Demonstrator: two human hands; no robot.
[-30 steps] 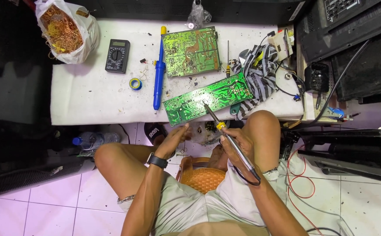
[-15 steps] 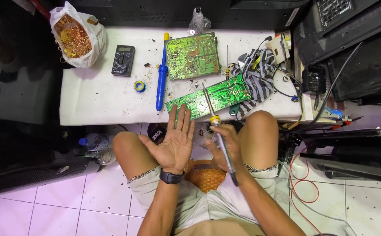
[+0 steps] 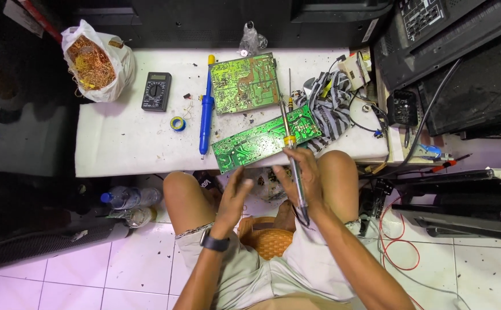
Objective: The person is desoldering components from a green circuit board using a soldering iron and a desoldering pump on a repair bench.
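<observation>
White plastic makes the bag point(image 3: 92, 63) at the far left corner of the table point(image 3: 118, 149). It is open at the top and stuffed with a tangle of copper wire. Just right of it lies a dark meter point(image 3: 156, 91) with a round dial. A small roll of tape point(image 3: 177, 123), blue and yellow, sits near the blue pump point(image 3: 206, 117), a long tube with a yellow top. A clear little bag point(image 3: 250, 40) stands at the back edge. A striped cloth point(image 3: 333, 109) is bunched up on the right, with a white and yellow box point(image 3: 356, 66) behind it.

Two green boards are on the table. The square board point(image 3: 244, 83) lies further back. The long board point(image 3: 264, 138) lies tilted near the front edge, just past the knees.

The right hand point(image 3: 299, 178) is curled round the iron point(image 3: 291, 155), a thin tool with a yellow ring. Its tip points at the long board. The left hand point(image 3: 233, 192) is open, fingers point(image 3: 239, 175) spread a bit and holding nothing. It is near the front edge of the long board.

Half a second ago the left hand was flat, with its palm facing up at the camera. Now it is turned on its side and sits lower. The iron was lower before, with its tip short of the long board. Now it reaches over that board.
</observation>
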